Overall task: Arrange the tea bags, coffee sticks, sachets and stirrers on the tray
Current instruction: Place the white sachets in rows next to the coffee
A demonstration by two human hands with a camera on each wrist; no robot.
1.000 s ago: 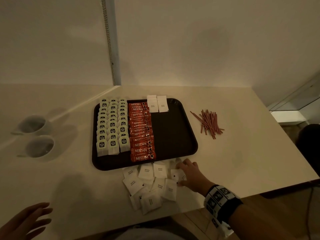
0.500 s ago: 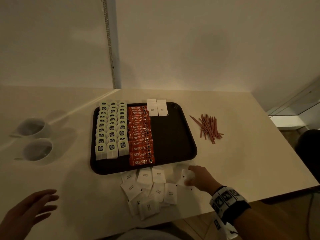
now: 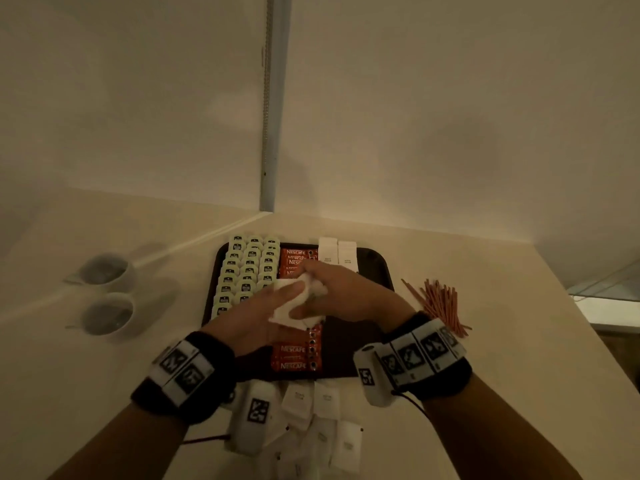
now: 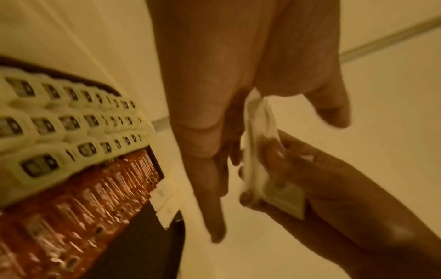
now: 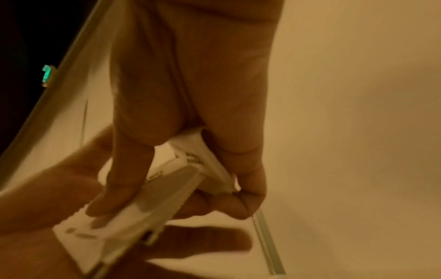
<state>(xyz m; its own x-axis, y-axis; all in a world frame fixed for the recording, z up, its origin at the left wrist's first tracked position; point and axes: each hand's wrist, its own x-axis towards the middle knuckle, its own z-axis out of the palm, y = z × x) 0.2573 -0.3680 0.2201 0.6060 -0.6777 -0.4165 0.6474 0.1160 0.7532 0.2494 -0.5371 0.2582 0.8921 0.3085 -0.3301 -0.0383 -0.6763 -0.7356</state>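
Both hands meet above the tray [image 3: 382,263], left hand [image 3: 254,315] and right hand [image 3: 341,292] holding white sachets [image 3: 294,303]. Loose sachets [image 3: 327,427] on desk [image 3: 502,341] near edge, stirrers [image 3: 438,303] right.

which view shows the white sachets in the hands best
The right wrist view: the held sachets fill mid-frame, their stacked edges and faint print visible under the right hand. The left wrist view shows them blurred and edge-on. The head view shows only a white patch between the right hand and the left hand.
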